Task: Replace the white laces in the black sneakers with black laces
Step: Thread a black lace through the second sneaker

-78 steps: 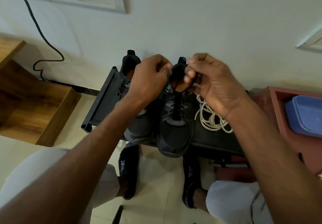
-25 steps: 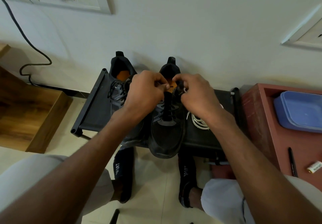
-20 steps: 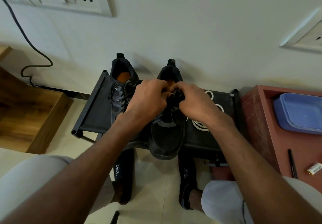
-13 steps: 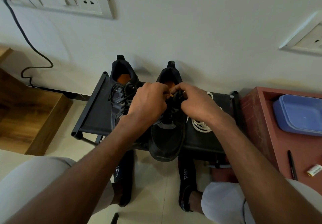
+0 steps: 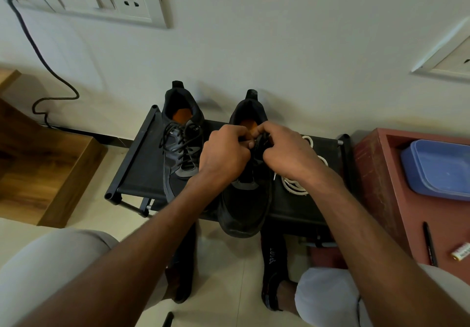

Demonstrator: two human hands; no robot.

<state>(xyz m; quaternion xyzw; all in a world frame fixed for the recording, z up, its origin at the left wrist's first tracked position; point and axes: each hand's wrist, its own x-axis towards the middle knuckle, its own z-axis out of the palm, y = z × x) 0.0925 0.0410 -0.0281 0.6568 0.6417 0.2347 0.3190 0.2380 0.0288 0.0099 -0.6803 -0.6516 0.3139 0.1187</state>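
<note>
Working at the collar of the right-hand sneaker [image 5: 244, 199], centre frame, both hands had their fingers curled in on the black lace [image 5: 260, 141]: left hand [image 5: 225, 152] and right hand [image 5: 286, 153] each pinched it, knuckles nearly touching. This shoe stood on the black rack [image 5: 138, 164], toe overhanging the near edge. Beside it to frame left sat the second sneaker [image 5: 181, 146], already threaded in black, its ends loose. Discarded white laces [image 5: 295, 186] lay coiled on the rack just right of the hands.

Handling, judged: lace is light, limp and a little slick; it holds no shape, so best taken close to the tips or right at the crossing, with tension kept up. Shoe is light and soft-walled and could shift when pulled; the overhanging toe makes that likelier.

Hidden: fingertips and any knot or bow were covered by the hands. Upper eyelets not visible. Black-on-black made the lace path hard to trace.
</note>
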